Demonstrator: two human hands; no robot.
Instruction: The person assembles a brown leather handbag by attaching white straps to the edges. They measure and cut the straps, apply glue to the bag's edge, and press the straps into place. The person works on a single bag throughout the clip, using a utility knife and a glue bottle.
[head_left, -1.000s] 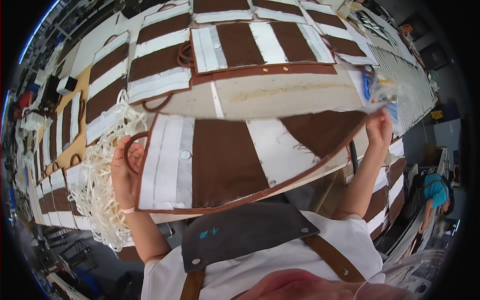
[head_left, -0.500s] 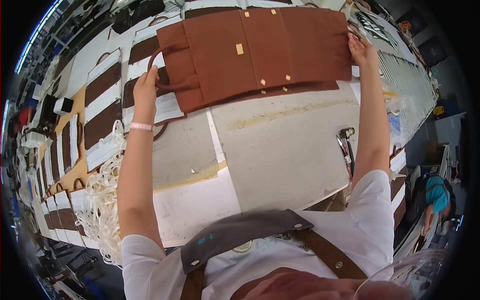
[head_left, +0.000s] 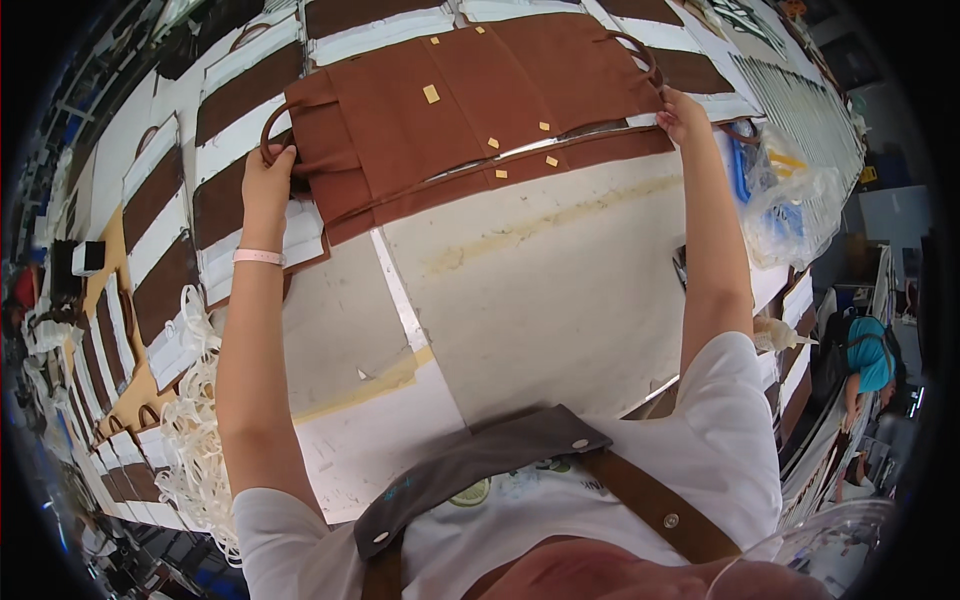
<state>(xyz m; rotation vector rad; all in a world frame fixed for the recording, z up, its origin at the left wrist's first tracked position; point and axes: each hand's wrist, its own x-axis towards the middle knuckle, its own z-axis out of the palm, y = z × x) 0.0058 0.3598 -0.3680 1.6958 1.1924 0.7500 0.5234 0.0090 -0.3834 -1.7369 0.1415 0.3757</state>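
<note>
A flat brown bag body with small gold-coloured pieces on it stretches between my two hands at the far side of the table. My left hand is closed on its left end, by a looped brown handle. At the other end my right hand pinches the near right corner. A second brown handle loops up there. Just under the held piece lies another brown panel with similar gold-coloured pieces, mostly covered; a gap shows between the two along the near edge.
Brown-and-white bag pieces lie in overlapping rows at left and along the back. A tangle of white strips hangs beside my left forearm. Clear plastic bags sit at right, near a ribbed sheet. A person is farther right.
Both hands and the bag body appear shifted left in view, and the view itself has moved. The right handle now shows, and a gap has opened between the held piece and the panel beneath.
</note>
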